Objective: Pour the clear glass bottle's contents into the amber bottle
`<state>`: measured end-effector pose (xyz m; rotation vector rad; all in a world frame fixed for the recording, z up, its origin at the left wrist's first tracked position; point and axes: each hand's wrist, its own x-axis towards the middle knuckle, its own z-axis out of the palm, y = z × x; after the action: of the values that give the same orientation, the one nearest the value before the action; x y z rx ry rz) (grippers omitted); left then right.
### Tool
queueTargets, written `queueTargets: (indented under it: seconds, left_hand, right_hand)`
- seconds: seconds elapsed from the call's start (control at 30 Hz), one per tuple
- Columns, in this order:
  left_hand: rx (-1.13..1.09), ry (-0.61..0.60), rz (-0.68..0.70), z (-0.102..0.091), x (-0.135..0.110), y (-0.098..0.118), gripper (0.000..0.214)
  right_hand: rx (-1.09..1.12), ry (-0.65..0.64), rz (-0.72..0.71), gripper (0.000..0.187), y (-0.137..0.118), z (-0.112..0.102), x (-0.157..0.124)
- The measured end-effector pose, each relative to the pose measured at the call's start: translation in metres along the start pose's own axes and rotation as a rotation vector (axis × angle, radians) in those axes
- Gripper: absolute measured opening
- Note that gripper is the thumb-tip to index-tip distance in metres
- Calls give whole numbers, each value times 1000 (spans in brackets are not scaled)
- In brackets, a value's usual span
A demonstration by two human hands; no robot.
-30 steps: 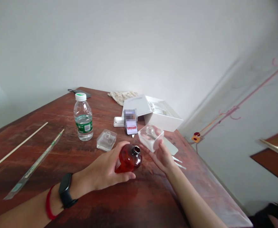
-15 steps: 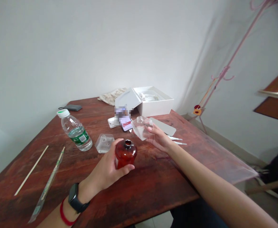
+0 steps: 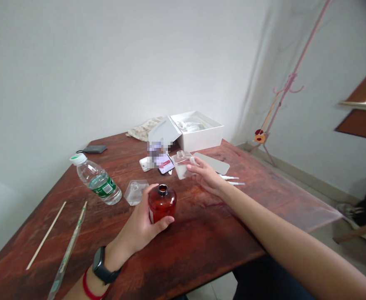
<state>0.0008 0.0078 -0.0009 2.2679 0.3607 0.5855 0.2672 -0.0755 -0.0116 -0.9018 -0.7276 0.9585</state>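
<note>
My left hand (image 3: 142,231) is wrapped round an amber bottle (image 3: 162,205) with an uncapped dark mouth, which stands upright near the table's middle. My right hand (image 3: 205,175) grips a small clear bottle (image 3: 181,170) by its right side. This bottle has a short open neck, looks nearly upright and has a whitish look in its lower part. Left of the amber bottle lies another clear bottle (image 3: 135,192), close to my left fingers. A water bottle (image 3: 100,183) with a green label and white cap stands tilted-looking further left.
On the wooden table (image 3: 208,233) lie a bare chopstick (image 3: 47,235) and wrapped chopsticks (image 3: 68,250) at left. Behind are a phone (image 3: 164,164), a white box (image 3: 201,135), a cloth (image 3: 144,129) and a grey case (image 3: 95,149). White pointed sticks (image 3: 233,181) and a grey slab (image 3: 212,162) lie right.
The clear bottle in my right hand has come from a tilt to nearly upright and lower, towards the tabletop. My left hand keeps its hold on the amber bottle. The view has shifted slightly.
</note>
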Motion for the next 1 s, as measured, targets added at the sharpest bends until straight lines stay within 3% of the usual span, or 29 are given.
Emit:
queueTargets:
  seconds: [0.1,0.23,0.33,0.6,1.0]
  left_hand:
    - [-7,-9,-3,0,-1,-1,78]
    - [-19,-14,-25,-1,-1,0,80]
    - [-31,-21,-40,-1,-1,1,81]
    - [-37,-13,-41,0,-1,-1,81]
    - [-51,-32,-56,-1,-1,3,81]
  right_hand:
    - [-83,36,-21,58,9,-6,4]
    - [-428,117,-117,84,24,-15,7]
    - [-641,95,-193,96,28,-18,6]
    - [-776,164,-258,71,26,-18,7]
    - [-771,214,-226,62,30,-20,6]
